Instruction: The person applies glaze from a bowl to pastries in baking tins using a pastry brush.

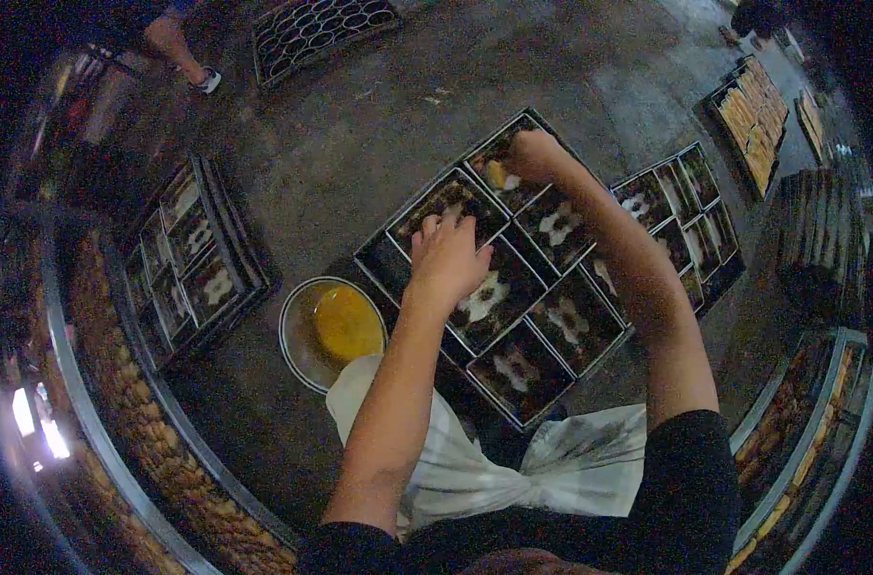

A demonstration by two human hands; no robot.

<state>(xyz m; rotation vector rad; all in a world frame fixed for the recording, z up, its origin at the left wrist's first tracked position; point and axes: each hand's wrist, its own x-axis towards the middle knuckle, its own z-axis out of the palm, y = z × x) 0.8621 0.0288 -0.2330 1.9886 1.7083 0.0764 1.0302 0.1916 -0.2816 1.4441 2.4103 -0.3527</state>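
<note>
In the head view, a dark set of joined rectangular baking pans [520,419] lies in front of me, with pale worn patches on the pan bottoms. My left hand [448,254] is over the pans on the left, fingers bent and slightly apart, with nothing visible in it. At the far corner pan, my right hand [537,158] is closed, and a small yellowish piece [497,174] shows at its fingers. What kind of piece it is, I cannot make out. A metal bowl [300,347] holding yellow liquid [348,324] stands left of the pans, beside my left forearm.
More pan sets lie to the left [202,230] and right [690,206]. A tray with round holes [321,34] is at the far side. Trays of golden baked pieces [751,120] stand at the far right. A person's leg [173,46] shows at upper left. Metal-railed racks flank me.
</note>
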